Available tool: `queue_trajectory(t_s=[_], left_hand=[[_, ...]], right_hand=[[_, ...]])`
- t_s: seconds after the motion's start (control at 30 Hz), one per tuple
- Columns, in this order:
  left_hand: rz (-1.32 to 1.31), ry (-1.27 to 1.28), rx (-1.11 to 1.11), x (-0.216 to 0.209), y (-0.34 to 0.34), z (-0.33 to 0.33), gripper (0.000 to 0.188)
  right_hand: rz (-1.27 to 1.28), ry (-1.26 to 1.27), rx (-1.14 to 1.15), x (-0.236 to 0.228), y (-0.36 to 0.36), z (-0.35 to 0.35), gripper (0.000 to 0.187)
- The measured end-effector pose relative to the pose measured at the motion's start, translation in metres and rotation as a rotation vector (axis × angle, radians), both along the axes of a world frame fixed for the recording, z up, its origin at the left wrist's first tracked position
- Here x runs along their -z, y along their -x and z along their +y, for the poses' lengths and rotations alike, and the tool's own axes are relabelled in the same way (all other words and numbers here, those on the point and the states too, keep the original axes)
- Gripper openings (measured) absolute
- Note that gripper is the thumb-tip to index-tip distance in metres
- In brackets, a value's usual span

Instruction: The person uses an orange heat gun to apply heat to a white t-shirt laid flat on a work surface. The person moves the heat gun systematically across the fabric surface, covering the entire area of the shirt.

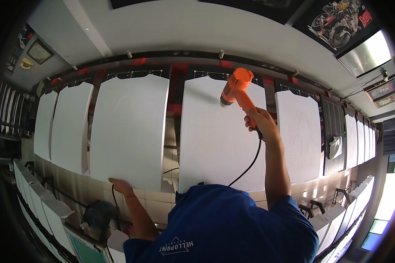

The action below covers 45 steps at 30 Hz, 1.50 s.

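Observation:
My right hand (262, 122) is wrapped round the grip of an orange heat gun (238, 85). Its dark nozzle points down at the white fabric (219, 140) stretched flat over a board, close above its upper part. From the grip a black cord (249, 168) curves down toward my body. At the front edge of the white fabric-covered board (129, 131) to the left, my left hand (122, 187) has its fingers closed. A dark cord (114, 195) hangs right at those fingers, which appear to hold it; the fingertips are partly hidden.
More white-covered boards (297, 136) stand in a row to both sides, on a dark rail frame (180, 54). One dark board (333, 131) carries a crumpled white cloth (335, 147). Further white boards (46, 210) line up behind me, near a dark blue machine-like object (98, 215).

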State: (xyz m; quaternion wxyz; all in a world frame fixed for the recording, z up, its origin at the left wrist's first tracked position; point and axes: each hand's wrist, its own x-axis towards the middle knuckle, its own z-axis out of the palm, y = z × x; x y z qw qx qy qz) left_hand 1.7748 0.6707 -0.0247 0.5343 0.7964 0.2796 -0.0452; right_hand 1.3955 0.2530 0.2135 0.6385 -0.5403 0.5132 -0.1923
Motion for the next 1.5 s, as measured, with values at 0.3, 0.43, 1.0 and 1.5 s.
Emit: queue_trajectory(t_s=[0.3, 0.43, 1.0, 1.5], left_hand=[[-0.015, 0.005, 0.004, 0.003, -0.001, -0.002, 0.084], [0.004, -0.035, -0.015, 0.004, -0.003, 0.000, 0.084], [-0.055, 0.001, 0.009, 0.007, -0.001, 0.001, 0.087], [-0.043, -0.012, 0.007, 0.016, -0.006, 0.006, 0.091]], right_hand=[[0.059, 0.004, 0.008, 0.003, 0.013, 0.004, 0.033], [0.060, 0.007, 0.042, 0.005, 0.035, 0.003, 0.032], [-0.019, 0.148, 0.393, 0.030, 0.043, -0.011, 0.031], [0.050, 0.102, 0.335, 0.024, 0.062, 0.010, 0.032]])
